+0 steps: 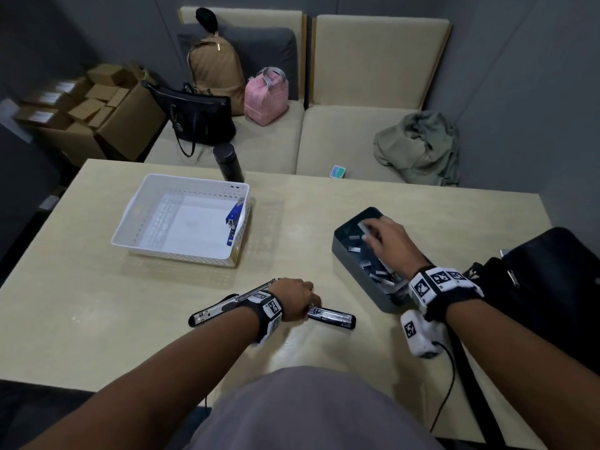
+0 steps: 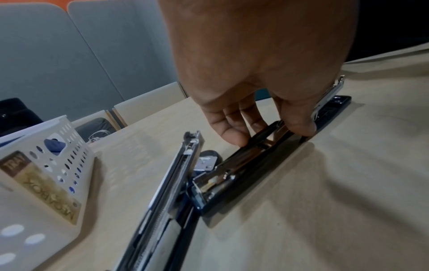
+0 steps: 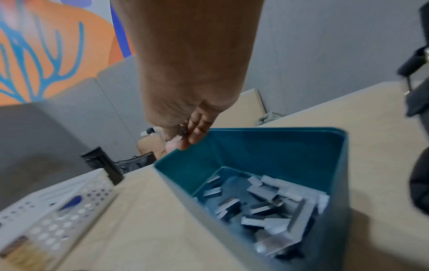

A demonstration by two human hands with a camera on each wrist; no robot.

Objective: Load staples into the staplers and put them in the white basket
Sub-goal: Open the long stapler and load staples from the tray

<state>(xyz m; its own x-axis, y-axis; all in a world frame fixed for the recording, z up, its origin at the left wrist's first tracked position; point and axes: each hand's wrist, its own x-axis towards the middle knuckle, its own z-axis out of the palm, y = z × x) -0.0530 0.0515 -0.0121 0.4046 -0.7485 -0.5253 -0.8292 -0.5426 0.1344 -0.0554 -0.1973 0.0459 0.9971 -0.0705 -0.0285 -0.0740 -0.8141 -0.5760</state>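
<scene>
One stapler (image 1: pixel 232 219) lying in white basket (image 1: pixel 130 219); your left hand (image 1: pixel 297 302) pinching open black stapler (image 1: pixel 331 316) on table (image 1: pixel 324 206), right hand (image 1: pixel 386 238) pinching staple strip (image 1: pixel 364 227) over bin (image 1: pixel 344 251). Strip brittle, snapping easily: keep holding along its sides.

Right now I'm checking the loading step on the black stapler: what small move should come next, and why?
Probably carry the staple strip pinched in the right hand from over the teal box to the black stapler. The left hand holds that stapler down on the table, flipped open with its channel exposed, so it looks ready for loading.
</scene>
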